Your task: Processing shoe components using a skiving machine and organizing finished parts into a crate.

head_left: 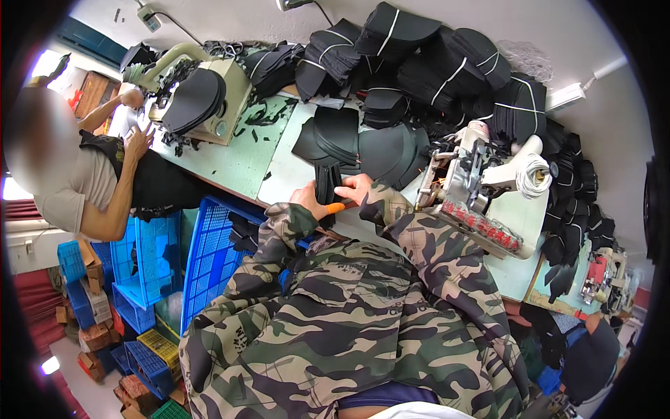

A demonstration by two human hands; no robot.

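Observation:
My left hand [305, 198] is closed round the left side of a small upright stack of black, sheet-like pieces [326, 183] at the table's front edge. My right hand [357, 187] is closed at the stack's right side, its fingertips against the pieces. A slim orange object [336, 207], like a tool handle, shows below the stack between both hands; its ends are hidden. Just beyond my hands lie fanned black curved pieces [336, 133] and a larger fanned pile of black rounded pieces [391, 155].
A sewing machine [466, 164] with a cord coil stands at my right. Tied black bundles [398, 35] are heaped along the wall. At left, a person [91, 160] works at another machine [222, 105]. Blue crates [213, 255] stand below the table, left of me.

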